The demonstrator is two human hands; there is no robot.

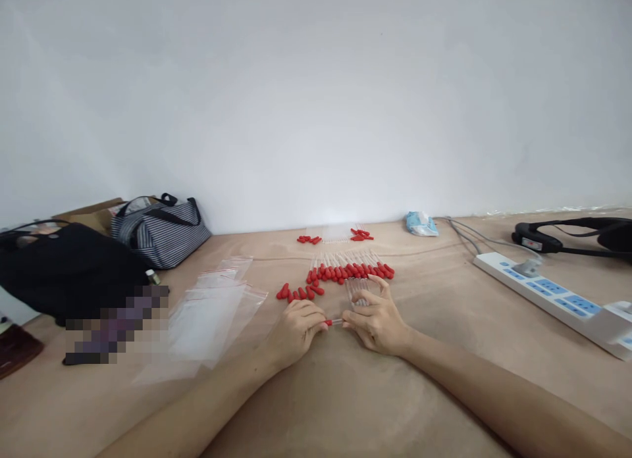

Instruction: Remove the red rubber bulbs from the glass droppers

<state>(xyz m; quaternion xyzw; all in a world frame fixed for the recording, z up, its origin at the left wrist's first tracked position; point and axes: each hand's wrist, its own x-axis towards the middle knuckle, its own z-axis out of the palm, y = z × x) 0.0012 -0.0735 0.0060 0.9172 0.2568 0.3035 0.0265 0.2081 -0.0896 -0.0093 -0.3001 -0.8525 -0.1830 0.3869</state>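
Note:
My left hand [297, 328] is closed on a small red rubber bulb [328, 322], pinched between thumb and fingers. From the other side, my right hand [381, 321] pinches a thin clear tube [338, 322] that meets the bulb, like a dropper. How deep the tube sits in the bulb is hidden. Several loose clear tubes [351, 288] lie just behind my right fingers. Loose red bulbs [301, 293] are scattered beyond my left hand. Behind both hands runs a row of droppers [345, 272], their red bulbs toward me and tubes pointing to the wall.
Clear zip bags [202, 323] are spread at the left. Farther left stand a striped bag [168, 233] and a black bag [74, 270]. More red-bulbed droppers [362, 235] lie near the wall. A power strip [538, 290], tissue pack [421, 224] and black headset [567, 234] are at right.

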